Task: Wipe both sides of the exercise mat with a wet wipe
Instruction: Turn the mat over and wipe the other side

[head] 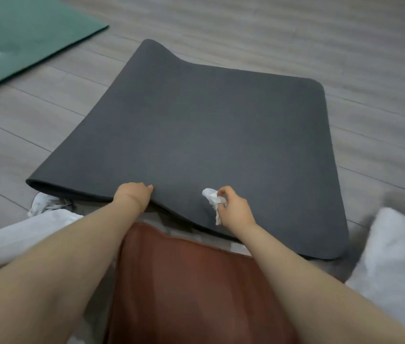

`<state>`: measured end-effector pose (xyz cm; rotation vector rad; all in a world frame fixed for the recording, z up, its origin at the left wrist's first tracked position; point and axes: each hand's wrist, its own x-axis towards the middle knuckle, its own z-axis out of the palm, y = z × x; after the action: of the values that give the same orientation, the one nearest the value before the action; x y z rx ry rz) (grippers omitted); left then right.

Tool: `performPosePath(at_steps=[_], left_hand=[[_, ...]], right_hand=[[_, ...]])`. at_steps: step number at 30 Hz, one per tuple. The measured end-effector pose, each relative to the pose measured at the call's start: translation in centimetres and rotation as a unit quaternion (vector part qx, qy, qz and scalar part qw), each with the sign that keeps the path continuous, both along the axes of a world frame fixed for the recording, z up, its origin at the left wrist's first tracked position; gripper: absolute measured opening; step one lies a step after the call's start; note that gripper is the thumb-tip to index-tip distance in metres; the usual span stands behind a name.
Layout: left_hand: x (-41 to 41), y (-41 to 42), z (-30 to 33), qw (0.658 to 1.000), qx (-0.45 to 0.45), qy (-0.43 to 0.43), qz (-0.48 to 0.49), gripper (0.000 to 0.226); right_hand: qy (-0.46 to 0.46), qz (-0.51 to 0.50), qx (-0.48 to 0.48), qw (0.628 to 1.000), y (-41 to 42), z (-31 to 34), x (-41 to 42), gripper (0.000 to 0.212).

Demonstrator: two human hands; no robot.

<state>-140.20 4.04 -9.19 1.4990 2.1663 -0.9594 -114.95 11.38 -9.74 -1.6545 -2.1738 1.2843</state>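
Grey plank floor (295, 33), dark mat (196, 125) (near edge lifted), green mat (22, 38)

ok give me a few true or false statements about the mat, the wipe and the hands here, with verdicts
1. The left hand grips the near edge of the dark grey foam exercise mat. True.
2. The crumpled white wet wipe is in the left hand. False: the right hand holds it.
3. A green mat lies on the floor at the far left. True.
4. The grey mat is rolled into a tight tube. False: it lies spread out, its near edge lifted.
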Motion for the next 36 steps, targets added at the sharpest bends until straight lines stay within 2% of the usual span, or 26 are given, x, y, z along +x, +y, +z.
performPosePath(at_steps=[3,6,7,9,12,15,18,21,25,27,30,33,36], left_hand=[[-0.5,0.1,-0.5,0.997,-0.047,-0.053,0.014,0.059],[0.1,2.0,-1.0,0.985,-0.116,-0.117,0.05,0.049],[0.3,2.8,-1.2,0.985,-0.107,-0.118,0.062,0.047],[0.4,4.7,-2.0,0.992,-0.025,-0.094,0.078,0.05],[0.1,7.6,-3.2,0.979,0.054,-0.134,0.142,0.083],[-0.3,8.9,-4.7,0.961,0.042,-0.185,0.201,0.109],[-0.3,8.4,-6.5,0.957,0.049,-0.19,0.212,0.114],[-0.4,8.3,-7.2,0.956,0.059,-0.189,0.215,0.115],[-0.4,8.7,-7.6,0.956,0.064,-0.183,0.221,0.117],[-0.3,8.9,-7.6,0.954,0.066,-0.184,0.226,0.117],[-0.3,8.9,-7.5,0.953,0.067,-0.182,0.231,0.117],[-0.3,8.8,-7.6,0.953,0.078,-0.181,0.229,0.117],[-0.3,8.8,-7.4,0.955,0.079,-0.185,0.219,0.117]], right_hand=[[-0.005,-0.002,-0.014,1.0,2.9,-0.3,-0.2,0.03],[-0.015,-0.021,-0.01,1.0,7.0,-1.6,-1.2,0.032],[-0.018,-0.026,-0.004,0.999,8.5,-2.2,-1.7,0.031],[-0.025,-0.039,0.007,0.999,11.2,-3.4,-3.4,0.03],[-0.018,-0.046,0.023,0.999,14.3,-5.4,-6.9,0.024],[-0.004,-0.036,0.045,0.998,15.4,-6.4,-11.1,0.023],[0.007,0.014,0.083,0.996,14.9,-7.0,-15.3,0.022],[0.007,0.131,0.148,0.98,14.5,-7.9,-17.8,0.026],[-0.072,0.268,0.238,0.931,18.3,-8.3,-18.1,0.034],[-0.102,0.28,0.261,0.918,21.0,-8.3,-17.0,0.031],[-0.124,0.177,0.232,0.948,24.8,-8.8,-11.1,0.03],[-0.157,-0.023,0.222,0.962,26.1,-9.2,0.8,0.022],[-0.164,-0.277,0.188,0.928,23.5,-8.4,12.5,0.022]])
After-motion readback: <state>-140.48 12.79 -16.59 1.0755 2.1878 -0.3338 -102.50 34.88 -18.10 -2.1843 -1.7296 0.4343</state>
